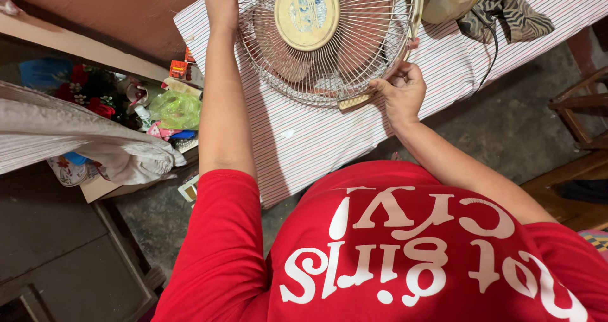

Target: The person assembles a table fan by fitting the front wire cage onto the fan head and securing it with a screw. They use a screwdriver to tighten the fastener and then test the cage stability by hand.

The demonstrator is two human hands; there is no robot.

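Striped surface (304, 138) carries a fan grille (329, 50); left hand (221, 2) grips its 10 o'clock rim, right hand (402, 91) pinches the 5 o'clock clip (354, 100), which might snap if forced.

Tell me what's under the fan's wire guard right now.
Under the wire guard lies the striped cloth, and pinkish blades show through the wires. The round centre cap covers the hub.
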